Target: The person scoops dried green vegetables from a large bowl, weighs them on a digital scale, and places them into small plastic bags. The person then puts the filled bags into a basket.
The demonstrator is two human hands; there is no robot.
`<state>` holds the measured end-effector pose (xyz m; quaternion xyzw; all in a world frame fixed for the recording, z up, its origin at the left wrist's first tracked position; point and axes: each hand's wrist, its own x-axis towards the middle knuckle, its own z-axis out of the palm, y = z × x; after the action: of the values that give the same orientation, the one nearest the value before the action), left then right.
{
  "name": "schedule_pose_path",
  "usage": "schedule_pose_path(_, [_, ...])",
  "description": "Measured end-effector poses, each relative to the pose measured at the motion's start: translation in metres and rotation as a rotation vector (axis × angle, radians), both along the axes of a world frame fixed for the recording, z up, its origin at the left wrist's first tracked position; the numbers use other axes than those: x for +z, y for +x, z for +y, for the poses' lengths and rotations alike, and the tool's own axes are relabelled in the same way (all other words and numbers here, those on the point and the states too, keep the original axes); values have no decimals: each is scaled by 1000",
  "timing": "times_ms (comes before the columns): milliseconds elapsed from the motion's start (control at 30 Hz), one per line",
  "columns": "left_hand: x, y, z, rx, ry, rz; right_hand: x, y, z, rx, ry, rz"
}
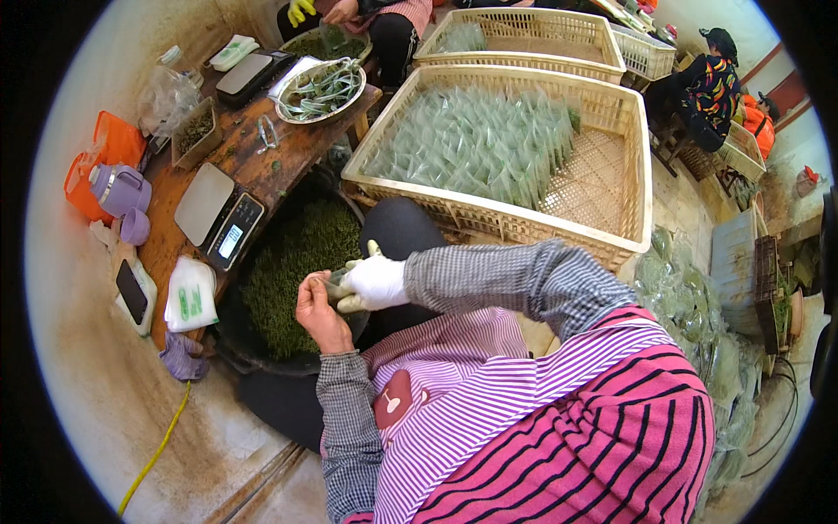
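Observation:
My bare left hand (323, 314) and my right hand (375, 279), in a white glove with pale yellowish fingertips, meet over a dark tub. Between their fingers is a small clear plastic bag (333, 281), which both pinch; its contents are mostly hidden. The tub below holds a mass of fine green plant material (292, 262). Left of it, on the wooden table (262, 170), stands a digital scale (218, 214) with its display lit. A stack of flat white bags with green print (190, 293) lies at the table's near end.
A big cream plastic crate (642, 175) at the far side holds rows of filled clear bags (471, 140). Behind it stands another crate (524, 35). A basket (321, 92), purple jug (120, 189) and phone (133, 293) are on the table. Filled bags (698, 323) lie at right. Other people sit beyond.

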<state>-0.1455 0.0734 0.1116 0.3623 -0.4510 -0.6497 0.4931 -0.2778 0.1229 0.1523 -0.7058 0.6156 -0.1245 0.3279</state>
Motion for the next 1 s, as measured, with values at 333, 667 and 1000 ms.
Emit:
schedule_pose_path(333, [46,-39,0,-101,-260,-105,12,-33,25,-100,-559,156])
schedule_pose_path(667, [70,-100,-6,-181,-68,368,94,-86,54,-283,-972,300])
schedule_pose_path(1000, [81,-151,42,-514,-256,126,121,-177,140,-449,-321,562])
